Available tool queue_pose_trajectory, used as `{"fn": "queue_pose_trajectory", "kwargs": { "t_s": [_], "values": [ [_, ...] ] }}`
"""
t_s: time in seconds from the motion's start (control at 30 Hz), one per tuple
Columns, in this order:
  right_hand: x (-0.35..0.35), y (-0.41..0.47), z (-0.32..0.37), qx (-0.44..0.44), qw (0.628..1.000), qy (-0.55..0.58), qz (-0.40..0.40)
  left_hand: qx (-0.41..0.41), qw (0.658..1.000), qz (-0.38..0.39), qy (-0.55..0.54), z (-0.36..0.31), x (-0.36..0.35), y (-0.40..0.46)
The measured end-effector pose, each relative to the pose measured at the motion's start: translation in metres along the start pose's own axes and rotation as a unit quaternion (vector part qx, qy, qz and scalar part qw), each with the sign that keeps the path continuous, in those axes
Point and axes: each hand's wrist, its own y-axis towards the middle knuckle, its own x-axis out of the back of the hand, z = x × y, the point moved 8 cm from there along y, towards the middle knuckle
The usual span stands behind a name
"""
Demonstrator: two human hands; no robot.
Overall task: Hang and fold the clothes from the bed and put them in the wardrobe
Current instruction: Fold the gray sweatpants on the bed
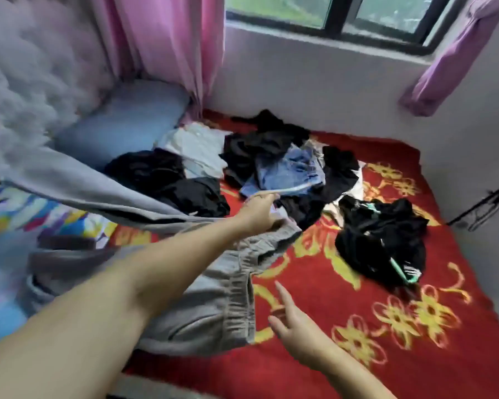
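Observation:
Grey sweatpants (208, 300) lie spread over the left part of the red flowered blanket (386, 355), one leg lifted and stretched to the left. My left hand (260, 213) reaches forward and grips the grey fabric near the clothes pile. Over the blanket beside the elastic waistband, my right hand (293, 321) hovers with fingers spread, holding nothing. Farther back lie black garments (170, 180), a white garment (196, 145), blue denim (288, 168) and a black piece with green trim (383, 240).
A blue pillow (121, 122) sits at the bed's head by a grey tufted headboard (26, 82). Pink curtains (167, 38) hang beside the window (329, 12). A colourful sheet (26, 211) shows at left. A dark hanger-like thing (484, 208) hangs at the right wall.

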Motion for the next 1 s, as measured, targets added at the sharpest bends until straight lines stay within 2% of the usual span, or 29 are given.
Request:
{"fn": "queue_pose_trajectory", "kwargs": {
  "t_s": [0.1, 0.13, 0.23, 0.27, 0.33, 0.43, 0.5, 0.6, 0.67, 0.8, 0.87, 0.93, 1.0],
  "values": [
    [-0.020, -0.017, -0.137, -0.149, 0.982, -0.074, 0.086, 0.154, 0.979, 0.127, -0.043, 0.063, -0.129, -0.079],
    [-0.029, -0.022, -0.170, -0.177, 0.972, -0.095, 0.118, 0.202, 0.967, 0.140, -0.064, 0.085, -0.156, -0.103],
    [-0.051, -0.022, -0.233, -0.215, 0.946, -0.136, 0.203, 0.323, 0.935, 0.111, -0.099, 0.154, -0.211, -0.162],
    [-0.057, -0.014, -0.245, -0.217, 0.942, -0.137, 0.216, 0.356, 0.922, 0.126, -0.087, 0.172, -0.231, -0.180],
    [-0.069, 0.015, -0.260, -0.221, 0.945, -0.104, 0.217, 0.371, 0.906, 0.194, -0.059, 0.190, -0.270, -0.210],
    [-0.087, 0.075, -0.275, -0.259, 0.947, 0.008, 0.192, 0.363, 0.895, 0.244, -0.087, 0.194, -0.329, -0.222],
    [-0.090, 0.126, -0.280, -0.267, 0.953, 0.060, 0.128, 0.379, 0.894, 0.223, -0.089, 0.192, -0.356, -0.209],
    [-0.087, 0.210, -0.283, -0.240, 0.966, 0.094, 0.013, 0.427, 0.883, 0.193, -0.031, 0.192, -0.382, -0.177],
    [-0.093, 0.249, -0.281, -0.241, 0.963, 0.124, -0.016, 0.440, 0.876, 0.197, 0.015, 0.192, -0.396, -0.161],
    [-0.119, 0.277, -0.285, -0.339, 0.905, 0.249, -0.069, 0.400, 0.882, 0.213, 0.126, 0.211, -0.401, -0.152],
    [-0.123, 0.277, -0.290, -0.366, 0.887, 0.251, -0.128, 0.377, 0.894, 0.213, 0.114, 0.222, -0.393, -0.152],
    [-0.128, 0.272, -0.290, -0.398, 0.855, 0.288, -0.168, 0.384, 0.896, 0.210, 0.078, 0.222, -0.381, -0.154],
    [-0.135, 0.270, -0.288, -0.422, 0.840, 0.302, -0.159, 0.377, 0.897, 0.222, 0.067, 0.201, -0.378, -0.155]
  ]
}}
